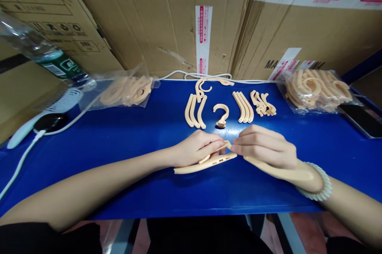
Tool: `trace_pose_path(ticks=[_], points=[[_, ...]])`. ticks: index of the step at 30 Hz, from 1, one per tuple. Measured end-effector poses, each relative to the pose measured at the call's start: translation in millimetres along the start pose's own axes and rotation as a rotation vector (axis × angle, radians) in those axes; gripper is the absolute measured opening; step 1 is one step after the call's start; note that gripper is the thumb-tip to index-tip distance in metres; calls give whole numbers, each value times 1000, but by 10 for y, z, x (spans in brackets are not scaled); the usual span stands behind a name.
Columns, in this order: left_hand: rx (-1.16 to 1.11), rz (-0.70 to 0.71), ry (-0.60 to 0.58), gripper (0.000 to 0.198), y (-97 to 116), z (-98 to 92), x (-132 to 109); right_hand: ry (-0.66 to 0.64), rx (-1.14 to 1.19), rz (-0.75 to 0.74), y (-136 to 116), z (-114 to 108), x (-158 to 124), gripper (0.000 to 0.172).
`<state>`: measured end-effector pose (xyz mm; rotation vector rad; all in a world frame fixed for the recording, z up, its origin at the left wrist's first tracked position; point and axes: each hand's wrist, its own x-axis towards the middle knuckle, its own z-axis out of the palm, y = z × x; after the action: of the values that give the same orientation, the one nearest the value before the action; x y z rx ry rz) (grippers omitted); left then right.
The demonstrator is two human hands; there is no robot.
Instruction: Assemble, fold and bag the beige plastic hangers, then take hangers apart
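Observation:
My left hand [199, 148] is closed on a beige plastic hanger part [205, 165], a long slightly curved body with small slots. A smaller bent piece shows above it at my fingertips. My right hand [265, 146] is closed on a curved beige hanger arm [277, 171], which runs under the palm toward the wrist. The fingertips of both hands nearly meet at the bent piece; whether the two parts are joined there is hidden. Just beyond my hands stands a beige hanger hook [221, 114]. Curved arms lie in rows at left [195, 111] and right [243, 107].
Small beige pieces [263, 103] and a part-built hanger [203, 87] lie farther back. Bags of parts sit at left [128, 90] and right [318, 89]. Along the left are a bottle [59, 63], hairbrush [61, 101] and black charger [51, 122]; a phone [362, 119] is at right. Cartons [167, 35] wall the back.

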<state>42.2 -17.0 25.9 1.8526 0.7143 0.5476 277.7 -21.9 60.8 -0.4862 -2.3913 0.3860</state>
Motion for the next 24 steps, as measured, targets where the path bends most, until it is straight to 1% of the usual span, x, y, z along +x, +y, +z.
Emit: trace_pose_path(ticks=[2,4,6,7,8,11,12,14,15,17,20,24], points=[[-161,-45,-18,38,-18,3,3,122,5,14,-1,-81,9,25],[-321,-92,-19,39,-34,11,11,287,-46,61,66,-185,7,24],[-436,-124,0,40,-43,17,21,400,-120,193,190,-330,-1,19],[-477,-126,3,41,-46,18,26,426,-132,277,268,-417,-9,18],[-515,-120,4,42,-48,17,31,442,-122,364,356,-509,-23,22],[-620,-94,8,40,-67,8,40,413,-86,570,658,-767,-105,49],[-653,-96,17,37,-79,5,43,359,-125,633,762,-830,-144,49],[-716,-100,49,30,-109,2,49,201,-237,748,953,-897,-221,41],[-744,-94,66,28,-124,2,52,136,-288,800,1030,-901,-253,39],[-786,-73,102,25,-145,6,58,45,-349,881,1138,-865,-295,38],[-822,-70,143,22,-136,13,66,-1,-373,942,1203,-772,-312,43],[-870,-132,181,21,-85,21,74,-25,-420,953,1234,-728,-323,45]])
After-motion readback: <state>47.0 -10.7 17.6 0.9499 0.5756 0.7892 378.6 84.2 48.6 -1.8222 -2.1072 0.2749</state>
